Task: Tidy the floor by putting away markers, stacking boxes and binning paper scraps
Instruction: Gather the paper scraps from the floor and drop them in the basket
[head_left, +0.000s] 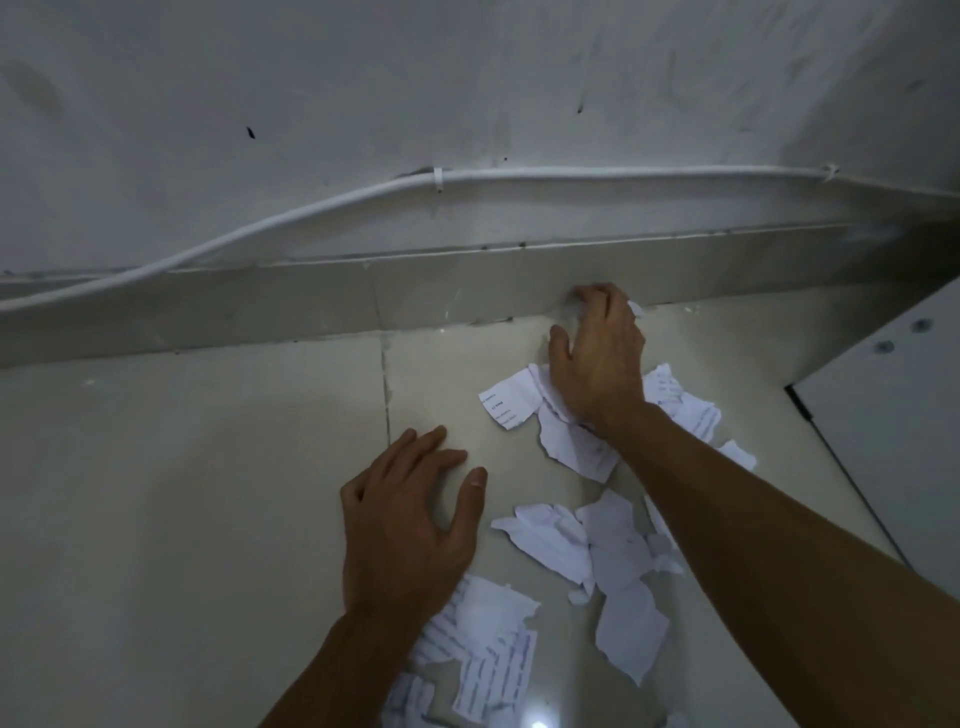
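Note:
Torn white paper scraps lie scattered on the pale tiled floor: one printed piece (506, 402) near the skirting, a crumpled cluster (587, 540) in the middle, and printed pieces (493, 660) at the bottom. My right hand (597, 358) reaches to the base of the wall, its fingertips curled round a small white scrap (636, 309) by the skirting. My left hand (410, 519) hovers flat over the floor with fingers straight and spread, holding nothing. No markers or boxes are in view.
A tiled skirting (260, 306) runs along the wall, with a white cable (311, 208) clipped above it. A white panel or cabinet side (893, 395) stands at the right. Bare floor tiles (182, 493) stretch to the left.

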